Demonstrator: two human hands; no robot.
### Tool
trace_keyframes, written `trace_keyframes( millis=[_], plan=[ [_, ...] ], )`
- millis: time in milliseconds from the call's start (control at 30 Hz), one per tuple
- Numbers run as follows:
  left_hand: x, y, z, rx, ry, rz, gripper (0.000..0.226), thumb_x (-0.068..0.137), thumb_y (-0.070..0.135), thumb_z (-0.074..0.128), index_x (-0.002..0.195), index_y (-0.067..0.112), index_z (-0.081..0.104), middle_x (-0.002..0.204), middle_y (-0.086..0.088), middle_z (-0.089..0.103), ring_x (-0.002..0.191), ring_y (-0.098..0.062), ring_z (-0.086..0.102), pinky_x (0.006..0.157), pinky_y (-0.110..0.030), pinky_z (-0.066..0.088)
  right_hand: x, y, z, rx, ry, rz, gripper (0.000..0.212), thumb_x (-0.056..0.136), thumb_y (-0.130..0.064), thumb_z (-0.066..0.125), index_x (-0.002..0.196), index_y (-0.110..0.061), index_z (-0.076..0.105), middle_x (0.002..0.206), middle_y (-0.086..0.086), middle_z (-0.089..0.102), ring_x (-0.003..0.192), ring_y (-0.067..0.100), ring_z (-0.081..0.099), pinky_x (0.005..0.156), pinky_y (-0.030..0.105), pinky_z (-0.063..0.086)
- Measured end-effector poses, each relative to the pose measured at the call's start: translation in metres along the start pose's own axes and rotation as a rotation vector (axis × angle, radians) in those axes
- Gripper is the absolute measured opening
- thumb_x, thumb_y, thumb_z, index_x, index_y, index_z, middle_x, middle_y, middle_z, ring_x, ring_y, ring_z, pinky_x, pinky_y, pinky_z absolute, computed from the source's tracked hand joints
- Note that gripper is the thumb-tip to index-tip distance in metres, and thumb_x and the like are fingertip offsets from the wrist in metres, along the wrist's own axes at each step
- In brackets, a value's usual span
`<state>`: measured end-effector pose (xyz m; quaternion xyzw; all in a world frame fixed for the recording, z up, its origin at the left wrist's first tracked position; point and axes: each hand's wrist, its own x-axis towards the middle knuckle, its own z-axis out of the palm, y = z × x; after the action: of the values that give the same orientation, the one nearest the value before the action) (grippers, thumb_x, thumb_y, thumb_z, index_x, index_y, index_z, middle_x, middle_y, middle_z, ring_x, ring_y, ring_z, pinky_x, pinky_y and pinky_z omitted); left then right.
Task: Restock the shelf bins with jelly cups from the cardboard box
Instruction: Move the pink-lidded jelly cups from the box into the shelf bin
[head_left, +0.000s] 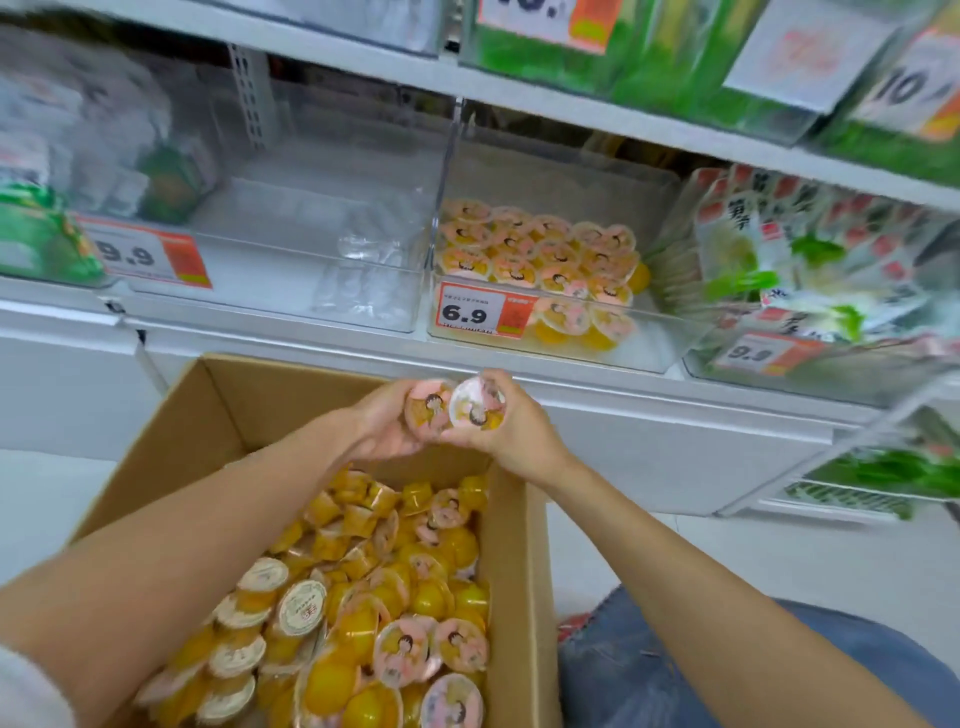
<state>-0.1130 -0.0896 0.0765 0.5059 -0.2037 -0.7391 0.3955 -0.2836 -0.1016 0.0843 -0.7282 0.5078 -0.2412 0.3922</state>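
An open cardboard box (519, 561) in front of me holds several yellow jelly cups (395, 597) with pink cartoon lids. Above its far edge my left hand (379, 426) grips one jelly cup (427, 410), lid facing me. Beside it, touching, my right hand (511, 431) grips a second jelly cup (477, 402). Straight ahead on the shelf stands a clear bin (660, 332) with a 6.9 price tag (480, 310); several rows of the same cups (540, 254) lie in it, and its right part shows bare floor.
Left of that bin a clear bin (291, 280) holds only transparent wrappers. Further bins with green and red packets (810, 260) sit to the right and on the upper shelf (623, 104). A jeans-clad knee (727, 670) is at the lower right beside the box.
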Motion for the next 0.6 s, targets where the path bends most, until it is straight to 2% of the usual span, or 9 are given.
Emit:
trace_keyframes(
  millis=[100, 133, 200, 233, 300, 367, 433, 500, 600],
  plan=[
    [-0.014, 0.023, 0.026, 0.077, -0.048, 0.043, 0.047, 0.102, 0.046, 0.029, 0.098, 0.016, 0.066, 0.082, -0.006, 0.068, 0.061, -0.012, 0.063, 0.040, -0.016, 0.044, -0.002, -0.021, -0.034, 0.098, 0.050, -0.016, 0.079, 0.052, -0.052, 0.086, 0.120, -0.036, 0.049, 0.117, -0.006, 0.062, 0.105, 0.015, 0.062, 0.090, 0.039, 0.053],
    [-0.016, 0.030, 0.033, 0.088, -0.060, 0.051, 0.053, 0.099, 0.055, 0.030, 0.102, 0.017, 0.066, 0.085, -0.006, 0.068, 0.066, -0.014, 0.063, 0.040, -0.017, 0.045, -0.001, -0.028, -0.046, 0.139, 0.074, -0.016, 0.079, 0.056, -0.048, 0.087, 0.123, -0.037, 0.047, 0.121, -0.005, 0.060, 0.104, 0.013, 0.061, 0.086, 0.037, 0.055],
    [-0.018, 0.047, 0.046, 0.119, -0.078, 0.066, 0.057, 0.090, 0.067, 0.038, 0.105, 0.020, 0.067, 0.088, -0.006, 0.069, 0.074, -0.017, 0.062, 0.041, -0.017, 0.045, 0.003, -0.041, -0.073, 0.235, 0.104, -0.022, 0.066, 0.069, -0.029, 0.086, 0.122, -0.038, 0.047, 0.122, -0.003, 0.057, 0.085, 0.004, 0.058, 0.064, 0.017, 0.052],
    [-0.019, 0.056, 0.054, 0.144, -0.089, 0.074, 0.053, 0.088, 0.066, 0.044, 0.103, 0.021, 0.067, 0.089, -0.006, 0.068, 0.076, -0.018, 0.060, 0.041, -0.015, 0.043, 0.006, -0.046, -0.087, 0.291, 0.122, -0.022, 0.059, 0.075, -0.020, 0.082, 0.121, -0.037, 0.048, 0.117, -0.002, 0.057, 0.070, 0.002, 0.055, 0.053, 0.012, 0.045],
    [-0.019, 0.075, 0.069, 0.187, -0.123, 0.082, 0.036, 0.089, 0.054, 0.054, 0.103, 0.022, 0.065, 0.090, -0.006, 0.064, 0.075, -0.018, 0.058, 0.039, -0.013, 0.039, 0.015, -0.054, -0.114, 0.387, 0.205, -0.016, 0.052, 0.082, -0.008, 0.073, 0.125, -0.026, 0.051, 0.115, 0.002, 0.057, 0.049, 0.004, 0.053, 0.041, 0.015, 0.039],
    [-0.015, 0.095, 0.084, 0.212, -0.159, 0.105, 0.026, 0.090, 0.042, 0.055, 0.105, 0.023, 0.063, 0.095, -0.007, 0.063, 0.079, -0.023, 0.060, 0.038, -0.013, 0.037, 0.028, -0.054, -0.138, 0.366, 0.328, -0.021, 0.048, 0.085, -0.004, 0.068, 0.128, -0.017, 0.050, 0.119, 0.005, 0.055, 0.053, 0.008, 0.058, 0.040, 0.018, 0.043],
    [-0.007, 0.114, 0.101, 0.230, -0.176, 0.137, 0.024, 0.090, 0.037, 0.052, 0.104, 0.019, 0.060, 0.100, -0.009, 0.064, 0.090, -0.030, 0.062, 0.038, -0.014, 0.037, 0.046, -0.045, -0.161, 0.169, 0.444, 0.015, 0.047, 0.086, -0.009, 0.064, 0.126, -0.022, 0.045, 0.119, 0.002, 0.055, 0.078, 0.020, 0.064, 0.056, 0.029, 0.054],
    [0.001, 0.129, 0.118, 0.290, -0.178, 0.177, 0.022, 0.092, 0.034, 0.050, 0.103, 0.018, 0.059, 0.092, -0.009, 0.066, 0.082, -0.027, 0.064, 0.037, -0.014, 0.036, 0.063, -0.033, -0.184, -0.131, 0.532, 0.089, 0.042, 0.087, -0.016, 0.061, 0.121, -0.022, 0.038, 0.108, 0.002, 0.057, 0.093, 0.029, 0.061, 0.072, 0.036, 0.050],
    [0.020, 0.147, 0.142, 0.441, -0.116, 0.304, 0.027, 0.094, 0.034, 0.052, 0.112, 0.015, 0.058, 0.084, -0.006, 0.066, 0.061, -0.016, 0.064, 0.042, -0.018, 0.038, 0.088, -0.013, -0.206, -0.574, 0.548, 0.123, 0.035, 0.089, -0.015, 0.058, 0.119, -0.013, 0.040, 0.103, 0.012, 0.063, 0.095, 0.036, 0.062, 0.071, 0.036, 0.046]
  ],
)
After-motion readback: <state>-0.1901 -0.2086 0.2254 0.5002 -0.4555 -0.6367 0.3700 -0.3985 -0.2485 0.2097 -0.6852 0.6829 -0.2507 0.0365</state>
